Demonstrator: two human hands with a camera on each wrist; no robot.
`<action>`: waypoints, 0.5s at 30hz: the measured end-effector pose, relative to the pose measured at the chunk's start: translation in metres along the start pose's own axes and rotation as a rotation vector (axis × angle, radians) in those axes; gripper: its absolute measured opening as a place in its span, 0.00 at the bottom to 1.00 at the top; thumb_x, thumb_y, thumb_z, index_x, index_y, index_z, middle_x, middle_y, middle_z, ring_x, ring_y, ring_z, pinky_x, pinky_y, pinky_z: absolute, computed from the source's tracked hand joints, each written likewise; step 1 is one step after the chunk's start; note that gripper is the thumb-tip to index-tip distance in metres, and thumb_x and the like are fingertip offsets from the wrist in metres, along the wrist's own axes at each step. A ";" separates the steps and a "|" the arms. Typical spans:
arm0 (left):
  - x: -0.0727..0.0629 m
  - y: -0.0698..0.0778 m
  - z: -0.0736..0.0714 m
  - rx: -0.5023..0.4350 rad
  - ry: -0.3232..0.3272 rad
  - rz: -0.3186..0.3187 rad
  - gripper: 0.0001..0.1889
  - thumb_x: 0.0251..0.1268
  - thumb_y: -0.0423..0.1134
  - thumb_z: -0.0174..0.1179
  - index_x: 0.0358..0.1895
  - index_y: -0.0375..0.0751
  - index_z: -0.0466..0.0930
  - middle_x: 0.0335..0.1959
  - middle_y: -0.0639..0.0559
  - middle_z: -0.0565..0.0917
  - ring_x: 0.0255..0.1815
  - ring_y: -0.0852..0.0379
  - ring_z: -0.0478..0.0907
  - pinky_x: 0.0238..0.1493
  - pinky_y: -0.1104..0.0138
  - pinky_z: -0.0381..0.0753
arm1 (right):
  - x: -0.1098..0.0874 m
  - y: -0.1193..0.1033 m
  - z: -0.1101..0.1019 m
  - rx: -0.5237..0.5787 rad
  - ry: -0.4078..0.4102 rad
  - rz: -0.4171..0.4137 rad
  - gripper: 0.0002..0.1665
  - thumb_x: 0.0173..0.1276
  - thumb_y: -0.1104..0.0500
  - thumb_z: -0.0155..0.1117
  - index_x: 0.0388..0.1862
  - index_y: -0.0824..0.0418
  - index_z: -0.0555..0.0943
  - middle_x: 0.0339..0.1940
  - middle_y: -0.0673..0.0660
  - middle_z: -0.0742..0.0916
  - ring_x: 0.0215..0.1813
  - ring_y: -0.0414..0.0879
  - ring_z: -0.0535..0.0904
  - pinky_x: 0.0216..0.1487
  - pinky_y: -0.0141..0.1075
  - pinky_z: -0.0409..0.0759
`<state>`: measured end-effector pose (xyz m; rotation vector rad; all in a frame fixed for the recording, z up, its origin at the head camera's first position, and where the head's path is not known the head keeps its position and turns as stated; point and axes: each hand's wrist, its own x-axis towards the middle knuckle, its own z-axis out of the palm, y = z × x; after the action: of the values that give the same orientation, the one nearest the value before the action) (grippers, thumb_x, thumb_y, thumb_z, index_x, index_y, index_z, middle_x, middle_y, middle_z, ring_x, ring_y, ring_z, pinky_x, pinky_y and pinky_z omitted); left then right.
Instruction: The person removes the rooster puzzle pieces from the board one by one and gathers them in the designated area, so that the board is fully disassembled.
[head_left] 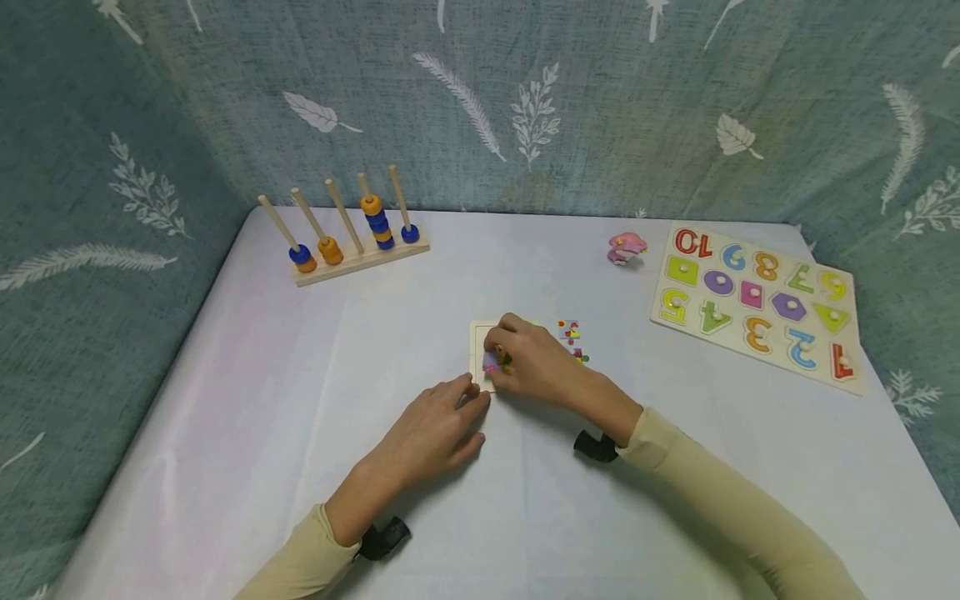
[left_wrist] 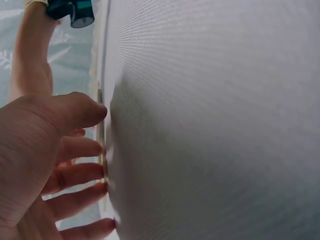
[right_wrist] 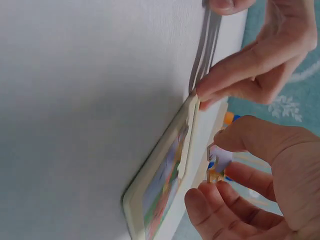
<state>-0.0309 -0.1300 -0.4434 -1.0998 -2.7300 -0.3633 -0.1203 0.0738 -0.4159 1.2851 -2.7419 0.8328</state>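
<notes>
Near the centre of the head view, the right hand (head_left: 536, 358) reaches over a small pale puzzle tray (head_left: 476, 354) lying on the white worktop (head_left: 240, 475). As the right wrist view shows, its thumb and fingers pinch a small puzzle piece (right_wrist: 222, 157), held clear of the tray, lilac with some yellow-orange on it. Lower and further left in the head view, the left hand (head_left: 431, 429) has its fingers spread and gently bent, gripping nothing; in the right wrist view a fingertip touches the tray's corner. Part of a colourful picture shows inside the tray. Just right of the right hand in the head view are more colourful pieces (head_left: 570, 331); whether they lie inside the tray or beside it, I cannot tell.

Toward the upper left of the frame stands a wooden peg stand (head_left: 363, 267) with blue and orange rings. At upper right sit a pink toy (head_left: 626, 247) and, farther right, a number board (head_left: 735, 321) with coloured numerals and shapes. Behind hangs green leaf-patterned fabric (head_left: 637, 92).
</notes>
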 end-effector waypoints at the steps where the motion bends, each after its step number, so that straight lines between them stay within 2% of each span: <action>1: 0.000 0.000 0.000 0.003 0.004 -0.002 0.21 0.60 0.43 0.68 0.54 0.36 0.82 0.47 0.45 0.76 0.43 0.52 0.76 0.42 0.57 0.80 | -0.001 0.001 -0.001 0.001 0.002 0.004 0.16 0.57 0.62 0.77 0.42 0.62 0.81 0.39 0.53 0.78 0.34 0.42 0.72 0.36 0.34 0.74; 8: 0.002 0.001 0.000 0.018 -0.016 -0.028 0.20 0.61 0.44 0.66 0.54 0.38 0.82 0.48 0.47 0.75 0.51 0.48 0.77 0.47 0.55 0.79 | -0.016 0.007 -0.011 0.001 0.015 0.030 0.13 0.58 0.63 0.75 0.41 0.61 0.82 0.38 0.54 0.79 0.35 0.42 0.72 0.37 0.34 0.75; 15: 0.004 0.000 -0.001 0.024 -0.021 -0.028 0.21 0.61 0.46 0.68 0.53 0.36 0.83 0.47 0.46 0.76 0.50 0.46 0.78 0.52 0.54 0.79 | -0.030 0.015 -0.021 -0.043 0.009 0.041 0.16 0.57 0.63 0.74 0.46 0.62 0.85 0.40 0.55 0.80 0.37 0.44 0.74 0.37 0.34 0.75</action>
<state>-0.0331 -0.1279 -0.4411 -1.0671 -2.7629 -0.3237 -0.1153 0.1129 -0.4116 1.2192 -2.7724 0.7757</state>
